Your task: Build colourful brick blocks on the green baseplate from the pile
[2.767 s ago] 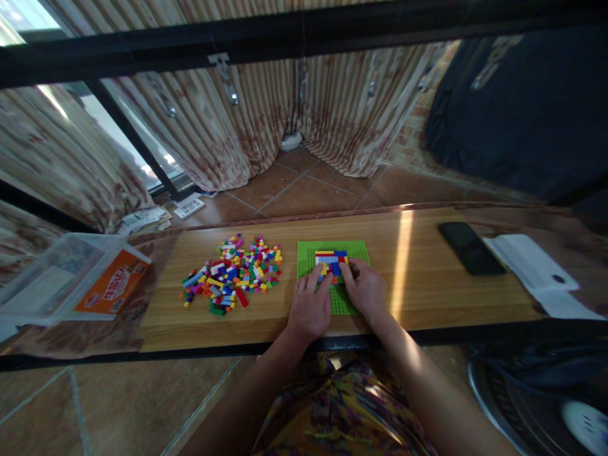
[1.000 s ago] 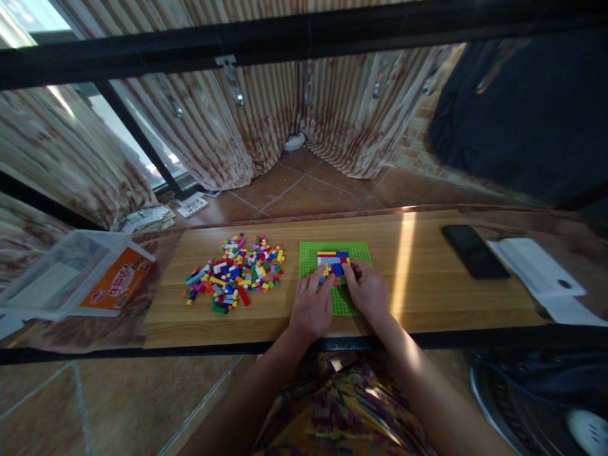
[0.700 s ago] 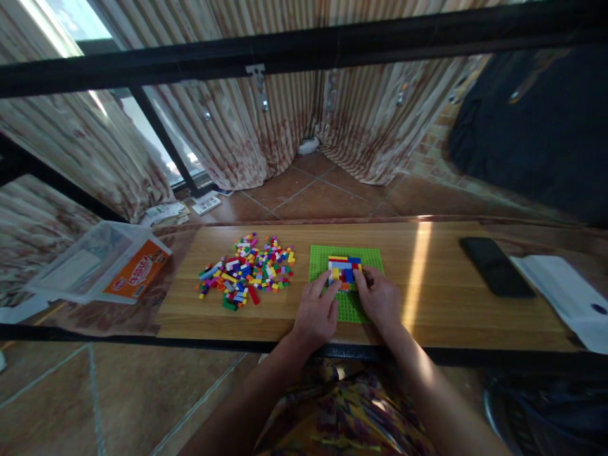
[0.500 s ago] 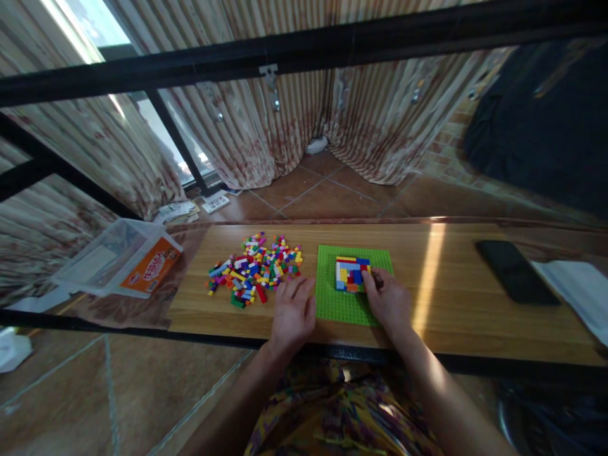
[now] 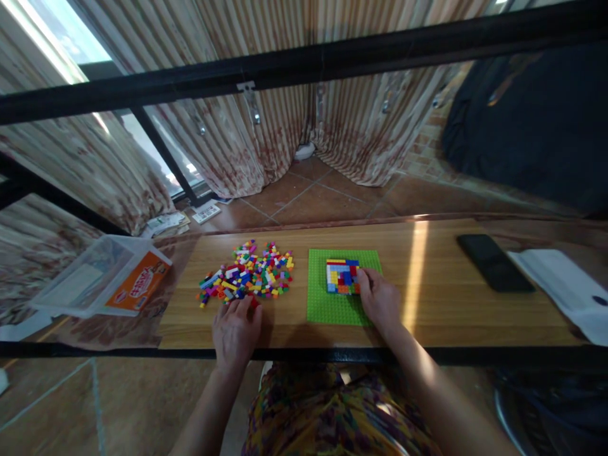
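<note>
On the wood-grain desk (image 5: 456, 310) before striped beige curtains (image 5: 237, 152), a square green plastic baseplate (image 5: 332, 310) is set; whether left hand (image 5: 236, 330) or right hand (image 5: 382, 303) pinches cannot be told.

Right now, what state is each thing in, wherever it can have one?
Green baseplate: flat, partly covered
Brick build: sitting on the baseplate, partly hidden
Loose bricks: scattered in a pile
Left hand: at the loose bricks, grip unclear
Right hand: at the brick build's right edge
Clear plastic box: appears uncovered
Smartphone: lying flat, screen dark
Curtains: hanging in folds
</note>
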Motion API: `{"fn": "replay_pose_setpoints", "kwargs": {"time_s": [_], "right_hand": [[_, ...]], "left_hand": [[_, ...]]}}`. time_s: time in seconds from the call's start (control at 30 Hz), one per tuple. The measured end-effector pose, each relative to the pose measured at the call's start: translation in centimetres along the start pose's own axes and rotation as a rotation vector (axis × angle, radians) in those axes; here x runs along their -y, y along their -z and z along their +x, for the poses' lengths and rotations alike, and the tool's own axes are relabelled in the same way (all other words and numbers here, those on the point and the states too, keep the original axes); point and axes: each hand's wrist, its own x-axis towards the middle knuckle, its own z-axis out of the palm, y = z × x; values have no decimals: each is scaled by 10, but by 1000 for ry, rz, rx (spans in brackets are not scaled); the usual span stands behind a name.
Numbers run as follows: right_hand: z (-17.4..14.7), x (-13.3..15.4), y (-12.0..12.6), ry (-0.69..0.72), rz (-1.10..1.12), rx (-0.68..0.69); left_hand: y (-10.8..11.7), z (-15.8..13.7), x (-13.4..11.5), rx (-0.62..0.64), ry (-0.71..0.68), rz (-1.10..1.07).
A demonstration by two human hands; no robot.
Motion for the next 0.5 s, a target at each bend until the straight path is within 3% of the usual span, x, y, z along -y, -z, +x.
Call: {"fn": "replay_pose_setpoints", "kwargs": {"time_s": [0.3, 0.4, 0.5], "right_hand": [[0, 3, 1, -21, 7, 6], [0, 3, 1, -22, 17, 12], [1, 4, 1, -15, 26, 16]], "left_hand": [[1, 9, -5, 72, 87, -58], [6, 8, -13, 95, 163, -252], [9, 6, -35, 127, 197, -595]]}}
